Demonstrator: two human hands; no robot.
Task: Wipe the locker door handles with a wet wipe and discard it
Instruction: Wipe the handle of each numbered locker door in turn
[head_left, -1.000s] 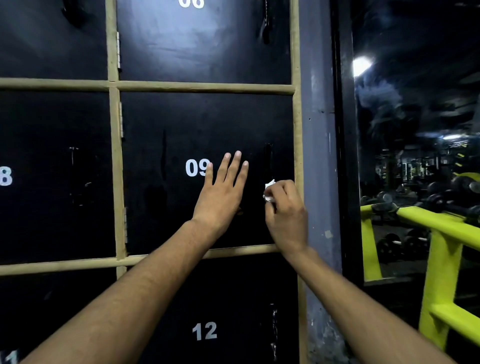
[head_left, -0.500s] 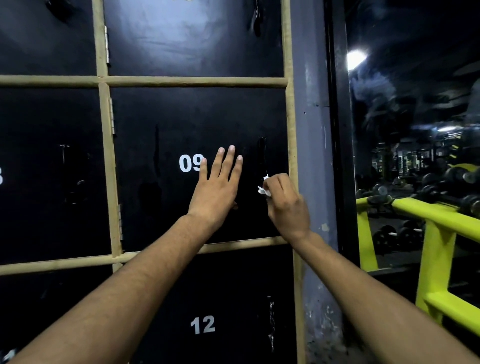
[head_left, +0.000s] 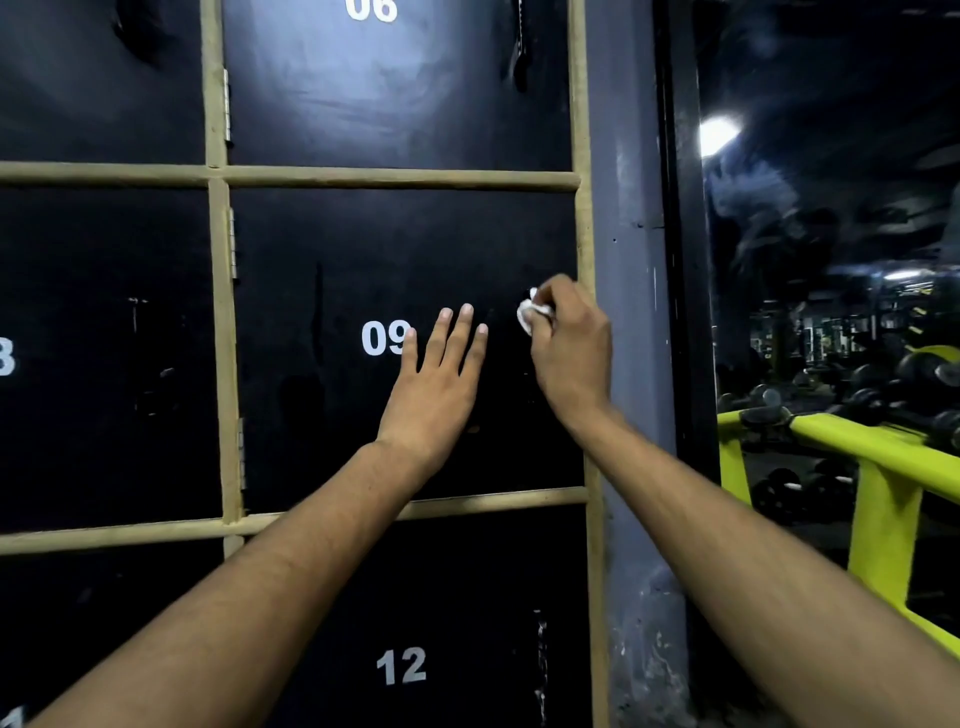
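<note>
From the left I see black locker doors in a tan wood frame (head_left: 223, 364), nos. 06, 09, 12 w/ white digits. My left hand (head_left: 434, 395) lies flat on door 09 (head_left: 322, 260), fingers straight & held close together, fingertip overlapping the "9", gripping nothing. Just right of it my right hand (head_left: 569, 353) is curled, fingers pinched tight on a crumpled white wet wipe (head_left: 530, 314), pressed vs the door's right edge where the dark handle sits; handle itself mostly hidden, can't make it out. Right of that, a grey post (head_left: 631, 364), then yellow rails (head_left: 872, 467) & dumbbells (head_left: 769, 400) in a dim gym.
</note>
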